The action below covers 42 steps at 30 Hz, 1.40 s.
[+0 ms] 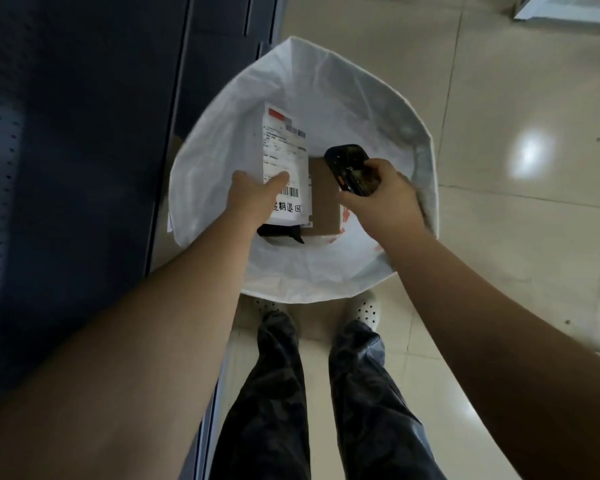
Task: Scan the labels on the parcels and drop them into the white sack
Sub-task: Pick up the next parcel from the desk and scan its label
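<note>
The white sack (pixel 329 98) stands open on the floor in front of my feet. Over its mouth my left hand (pixel 253 199) holds a white parcel (pixel 284 161) by its near end, thumb lying on the printed label with barcodes. My right hand (pixel 381 195) grips a black handheld scanner (pixel 350 168), held just right of the parcel above the sack. Down inside the sack lie a brown cardboard box (pixel 323 206) and a black item (pixel 281 233), partly hidden by the parcel.
A dark blue cabinet or shelving unit (pixel 84 133) fills the left side, close against the sack. Glossy beige floor tiles (pixel 516 168) spread to the right. My legs and white perforated shoes (pixel 364 308) stand right behind the sack.
</note>
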### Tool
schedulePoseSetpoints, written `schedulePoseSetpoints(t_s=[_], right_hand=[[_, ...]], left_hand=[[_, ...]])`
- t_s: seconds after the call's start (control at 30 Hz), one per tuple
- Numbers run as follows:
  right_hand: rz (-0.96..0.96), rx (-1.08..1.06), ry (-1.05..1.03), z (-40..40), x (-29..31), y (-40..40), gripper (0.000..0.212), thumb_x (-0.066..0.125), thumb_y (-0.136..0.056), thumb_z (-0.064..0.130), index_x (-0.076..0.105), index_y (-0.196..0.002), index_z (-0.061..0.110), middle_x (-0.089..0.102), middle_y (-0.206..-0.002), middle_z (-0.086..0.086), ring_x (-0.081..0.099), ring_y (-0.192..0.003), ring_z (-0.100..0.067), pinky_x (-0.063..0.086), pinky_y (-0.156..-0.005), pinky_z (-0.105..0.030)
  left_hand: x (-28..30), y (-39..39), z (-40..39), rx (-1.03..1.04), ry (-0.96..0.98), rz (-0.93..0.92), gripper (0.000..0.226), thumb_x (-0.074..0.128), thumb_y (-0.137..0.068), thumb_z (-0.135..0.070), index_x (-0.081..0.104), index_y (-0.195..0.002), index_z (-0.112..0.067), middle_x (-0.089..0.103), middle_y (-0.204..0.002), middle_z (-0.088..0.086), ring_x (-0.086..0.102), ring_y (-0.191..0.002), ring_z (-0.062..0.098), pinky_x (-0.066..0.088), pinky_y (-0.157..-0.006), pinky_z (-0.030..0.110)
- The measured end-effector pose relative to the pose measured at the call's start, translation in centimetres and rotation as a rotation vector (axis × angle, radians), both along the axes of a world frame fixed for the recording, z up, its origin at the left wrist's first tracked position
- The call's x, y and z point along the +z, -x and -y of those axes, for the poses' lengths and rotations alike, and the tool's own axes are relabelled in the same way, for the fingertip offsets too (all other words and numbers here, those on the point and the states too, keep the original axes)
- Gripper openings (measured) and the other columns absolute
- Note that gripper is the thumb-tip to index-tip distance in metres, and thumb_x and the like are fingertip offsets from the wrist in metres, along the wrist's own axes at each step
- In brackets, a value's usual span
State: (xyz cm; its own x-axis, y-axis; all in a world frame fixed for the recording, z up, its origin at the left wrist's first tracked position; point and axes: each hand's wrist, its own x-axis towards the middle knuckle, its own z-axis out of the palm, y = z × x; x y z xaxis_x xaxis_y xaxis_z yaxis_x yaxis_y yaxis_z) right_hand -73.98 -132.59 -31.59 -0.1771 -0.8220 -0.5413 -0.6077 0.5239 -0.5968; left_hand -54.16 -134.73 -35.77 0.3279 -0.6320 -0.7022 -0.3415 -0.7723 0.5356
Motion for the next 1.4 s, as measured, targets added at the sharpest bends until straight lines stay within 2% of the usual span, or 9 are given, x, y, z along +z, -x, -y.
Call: schedulePoseSetpoints(t_s=[0.13, 0.23, 0.33, 0.43, 0.73, 0.87, 1.03, 1.23, 1.4], right_hand=[[-0.035, -0.030, -0.049, -0.1, -1.1, 1.7, 0.066, 0.074, -0.078, 0.032, 0.048, -0.139, 0.028, 0.063, -0.119, 0.002, 0.065, -0.090, -0.017, 0.053, -0.069, -0.029], [-0.059, -0.053, -0.059, 0.1, -1.2, 2.1, 0.067, 0.074, -0.078, 0.032, 0.048, -0.140, 0.027, 0.063, -0.117, 0.002, 0.066, -0.090, -0.020, 0.056, -0.074, -0.034], [-0.067, -0.054, -0.060, 0.6, -1.2, 1.8, 0.067, 0.073, -0.076, 0.034, 0.049, -0.138, 0.027, 0.063, -0.116, 0.000, 0.065, -0.089, -0.021, 0.059, -0.076, -0.039], [-0.073, -0.038, -0.080, 1.1, -1.3, 1.7, 0.067, 0.072, -0.075, 0.035, 0.049, -0.138, 0.030, 0.059, -0.114, 0.000, 0.064, -0.084, -0.021, 0.061, -0.070, -0.040], [-0.082, -0.044, -0.106, 0.8, -2.6, 2.6, 0.070, 0.074, -0.075, 0.042, 0.046, -0.139, 0.036, 0.055, -0.116, 0.003, 0.063, -0.089, -0.022, 0.061, -0.070, -0.044], [-0.082, -0.050, -0.082, 0.8, -3.2, 3.1, 0.068, 0.075, -0.075, 0.037, 0.048, -0.137, 0.036, 0.058, -0.116, 0.005, 0.063, -0.088, -0.019, 0.061, -0.066, -0.041], [-0.025, -0.097, -0.055, 0.5, -3.4, 3.3, 0.063, 0.076, -0.075, 0.037, 0.050, -0.133, 0.039, 0.060, -0.114, 0.007, 0.064, -0.088, -0.017, 0.061, -0.067, -0.042], [-0.008, -0.070, -0.058, 1.2, -2.2, 3.0, 0.067, 0.077, -0.075, 0.035, 0.049, -0.136, 0.041, 0.058, -0.115, 0.008, 0.064, -0.088, -0.015, 0.061, -0.065, -0.041], [-0.070, 0.036, -0.038, 2.3, -0.5, 1.7, 0.071, 0.076, -0.076, 0.036, 0.047, -0.141, 0.036, 0.055, -0.115, 0.005, 0.063, -0.087, -0.018, 0.061, -0.069, -0.043]], left_hand=[[-1.9, -1.0, 1.6, 0.037, -0.036, 0.046, 0.064, 0.073, -0.086, -0.038, 0.042, -0.132, -0.006, 0.057, -0.115, 0.003, 0.060, -0.087, 0.015, 0.043, -0.042, 0.009], [-3.3, -1.9, 2.0, 0.023, -0.029, 0.166, 0.072, 0.079, -0.073, -0.050, 0.053, -0.125, -0.008, 0.065, -0.118, 0.008, 0.067, -0.100, 0.025, 0.060, -0.071, 0.035], [-4.2, -1.7, 2.4, -0.138, -0.076, 0.361, 0.088, 0.069, -0.059, -0.074, 0.059, -0.118, -0.010, 0.062, -0.119, 0.014, 0.061, -0.109, 0.033, 0.055, -0.088, 0.047], [-5.6, -0.1, 3.2, -0.312, -0.119, 0.443, 0.075, 0.068, -0.076, -0.066, 0.057, -0.124, -0.009, 0.050, -0.126, 0.016, 0.047, -0.121, 0.035, 0.045, -0.099, 0.045], [-14.8, 5.0, 3.4, -0.312, -0.182, 0.183, 0.056, 0.066, -0.085, -0.051, 0.058, -0.121, -0.009, 0.065, -0.116, 0.009, 0.065, -0.096, 0.026, 0.056, -0.075, 0.032], [-17.1, 5.8, 2.6, -0.329, -0.198, 0.143, 0.041, 0.058, -0.095, -0.041, 0.063, -0.107, -0.002, 0.064, -0.097, 0.007, 0.057, -0.077, 0.018, 0.034, -0.047, 0.019], [-18.7, 5.7, 2.8, -0.383, -0.229, 0.140, 0.037, 0.044, -0.102, -0.030, 0.061, -0.108, 0.002, 0.065, -0.112, 0.016, 0.058, -0.081, 0.020, 0.035, -0.054, 0.022], [-14.5, 2.7, 3.5, -0.544, -0.179, 0.129, 0.058, 0.047, -0.102, -0.038, 0.034, -0.151, -0.013, 0.037, -0.155, 0.010, 0.039, -0.138, 0.026, 0.032, -0.109, 0.028], [-8.1, 0.1, 3.2, -0.460, -0.002, 0.126, 0.049, 0.053, -0.101, -0.033, 0.046, -0.145, -0.012, 0.050, -0.144, 0.008, 0.054, -0.117, 0.019, 0.034, -0.071, 0.003]])
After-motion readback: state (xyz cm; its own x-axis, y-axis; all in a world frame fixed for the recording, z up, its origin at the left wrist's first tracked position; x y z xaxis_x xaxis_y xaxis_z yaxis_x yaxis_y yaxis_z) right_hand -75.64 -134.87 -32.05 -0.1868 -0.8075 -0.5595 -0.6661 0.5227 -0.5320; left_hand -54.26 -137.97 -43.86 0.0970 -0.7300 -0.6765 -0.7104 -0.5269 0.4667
